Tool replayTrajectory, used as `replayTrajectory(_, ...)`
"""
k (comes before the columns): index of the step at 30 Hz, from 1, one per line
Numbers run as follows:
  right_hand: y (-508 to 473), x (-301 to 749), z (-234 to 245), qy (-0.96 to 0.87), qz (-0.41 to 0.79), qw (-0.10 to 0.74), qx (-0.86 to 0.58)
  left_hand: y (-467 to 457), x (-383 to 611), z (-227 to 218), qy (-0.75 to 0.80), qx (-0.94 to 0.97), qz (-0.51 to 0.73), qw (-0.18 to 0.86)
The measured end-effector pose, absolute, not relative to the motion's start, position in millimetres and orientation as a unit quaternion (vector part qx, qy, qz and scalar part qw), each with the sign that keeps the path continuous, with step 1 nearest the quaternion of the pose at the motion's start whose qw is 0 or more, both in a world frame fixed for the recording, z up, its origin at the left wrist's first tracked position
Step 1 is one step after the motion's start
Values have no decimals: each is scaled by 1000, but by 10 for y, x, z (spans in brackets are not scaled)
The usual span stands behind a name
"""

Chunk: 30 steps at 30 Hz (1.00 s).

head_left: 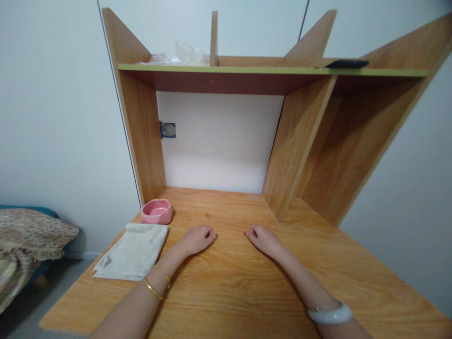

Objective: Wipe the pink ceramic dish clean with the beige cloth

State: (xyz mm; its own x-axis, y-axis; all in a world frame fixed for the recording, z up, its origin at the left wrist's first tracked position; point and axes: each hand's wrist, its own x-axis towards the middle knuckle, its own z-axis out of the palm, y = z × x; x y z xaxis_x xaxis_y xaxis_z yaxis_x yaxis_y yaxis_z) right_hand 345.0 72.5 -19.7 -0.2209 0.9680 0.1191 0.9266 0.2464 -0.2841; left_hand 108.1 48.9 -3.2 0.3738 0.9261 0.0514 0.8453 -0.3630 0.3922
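Observation:
My left hand (198, 238) rests on the wooden desk (226, 292), its fingers curled into a loose fist with nothing in them. Opposite it, my right hand (263, 239) lies on the same desktop, also curled closed around nothing. A gap of bare wood separates the two. To the left of my left hand is a folded pale cloth (132, 252), flat and apart from the fingers. Just behind that cloth sits a pink faceted bowl (157, 212), upright near the desk's left edge.
A wooden shelf unit (219, 69) rises from the back of the desk. On it lie clear plastic wrapping (180, 55) and a dark flat object (348, 63). An open wall socket box (168, 130) shows behind. Beyond the desk's left edge is a patterned fringed cover (31, 235).

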Motion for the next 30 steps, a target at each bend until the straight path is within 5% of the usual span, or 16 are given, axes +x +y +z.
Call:
replayTrajectory(21, 688, 3418, -128, -781, 63, 113, -611, 488, 1077, -22, 537, 818, 138, 150)
replayTrajectory(30, 550, 2973, 76, -816, 38, 93, -569, 578, 1024, -64, 511, 780, 255, 255)
